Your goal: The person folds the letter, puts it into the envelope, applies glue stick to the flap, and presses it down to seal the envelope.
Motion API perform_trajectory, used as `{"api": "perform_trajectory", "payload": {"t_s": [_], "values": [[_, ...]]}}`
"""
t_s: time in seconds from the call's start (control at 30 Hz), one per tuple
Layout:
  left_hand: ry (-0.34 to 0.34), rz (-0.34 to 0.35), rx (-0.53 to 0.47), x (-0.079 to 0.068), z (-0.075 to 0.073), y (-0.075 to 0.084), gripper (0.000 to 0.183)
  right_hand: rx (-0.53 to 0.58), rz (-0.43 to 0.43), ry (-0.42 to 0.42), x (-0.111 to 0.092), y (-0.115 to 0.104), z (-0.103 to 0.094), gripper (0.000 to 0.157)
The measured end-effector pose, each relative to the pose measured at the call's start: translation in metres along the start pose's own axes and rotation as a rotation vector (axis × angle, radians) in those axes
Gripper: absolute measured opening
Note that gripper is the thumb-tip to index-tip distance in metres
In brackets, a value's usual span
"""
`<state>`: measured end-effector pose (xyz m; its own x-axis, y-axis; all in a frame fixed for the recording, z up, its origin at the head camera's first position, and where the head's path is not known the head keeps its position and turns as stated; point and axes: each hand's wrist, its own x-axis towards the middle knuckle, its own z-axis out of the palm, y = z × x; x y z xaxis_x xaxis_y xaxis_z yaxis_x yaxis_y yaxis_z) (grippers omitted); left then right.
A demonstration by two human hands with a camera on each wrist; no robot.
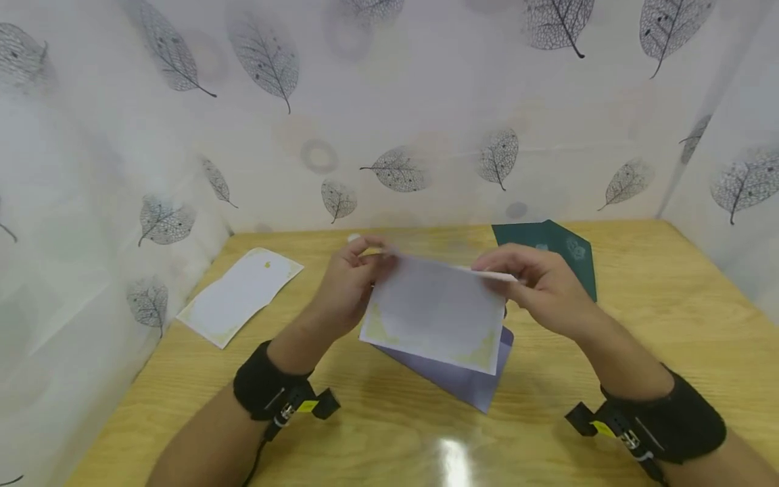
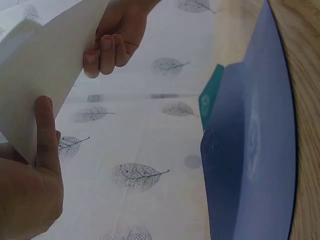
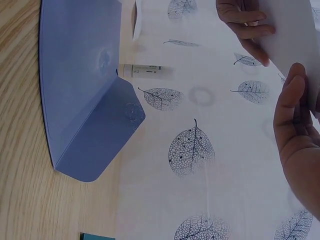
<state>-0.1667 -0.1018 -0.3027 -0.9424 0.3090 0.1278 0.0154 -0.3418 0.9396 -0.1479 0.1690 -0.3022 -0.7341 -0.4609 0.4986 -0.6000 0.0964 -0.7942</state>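
Note:
A white paper sheet with gold corner ornaments is held up in front of me between both hands. My left hand grips its upper left corner; in the left wrist view the thumb lies along the paper. At the upper right corner my right hand pinches the paper, where an edge looks doubled. Below the sheet a purple envelope lies on the table, partly covered in the head view. The right wrist view shows its flap raised.
Another white sheet with gold corners lies creased at the left. A dark green envelope is at the back right, partly behind my right hand. Behind the purple envelope is a small white tube. A leaf-patterned curtain borders the wooden table.

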Motion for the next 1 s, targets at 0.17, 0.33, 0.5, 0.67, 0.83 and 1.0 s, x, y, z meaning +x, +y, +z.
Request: {"api": "perform_trajectory", "payload": {"t_s": [0.17, 0.33, 0.5, 0.67, 0.83, 1.0], "values": [[-0.111, 0.004, -0.062, 0.000, -0.002, 0.004, 0.032, 0.062, -0.012, -0.007, -0.001, 0.000, -0.004, 0.024], [-0.208, -0.012, -0.025, -0.002, -0.003, 0.007, 0.039, 0.081, 0.076, 0.004, -0.001, 0.000, -0.006, 0.021], [-0.229, -0.033, 0.061, -0.007, 0.002, 0.010, 0.022, 0.112, 0.084, -0.003, 0.000, 0.000, -0.006, 0.022], [-0.210, -0.067, 0.131, -0.010, 0.005, 0.008, 0.009, 0.111, 0.080, -0.014, 0.001, 0.000, -0.004, 0.023], [-0.273, -0.106, 0.294, -0.009, 0.006, 0.003, 0.020, 0.159, 0.046, -0.010, -0.001, 0.002, -0.002, 0.025], [-0.407, -0.121, 0.480, -0.011, 0.007, -0.001, 0.020, 0.146, -0.005, -0.053, 0.001, 0.003, 0.002, 0.027]]}}
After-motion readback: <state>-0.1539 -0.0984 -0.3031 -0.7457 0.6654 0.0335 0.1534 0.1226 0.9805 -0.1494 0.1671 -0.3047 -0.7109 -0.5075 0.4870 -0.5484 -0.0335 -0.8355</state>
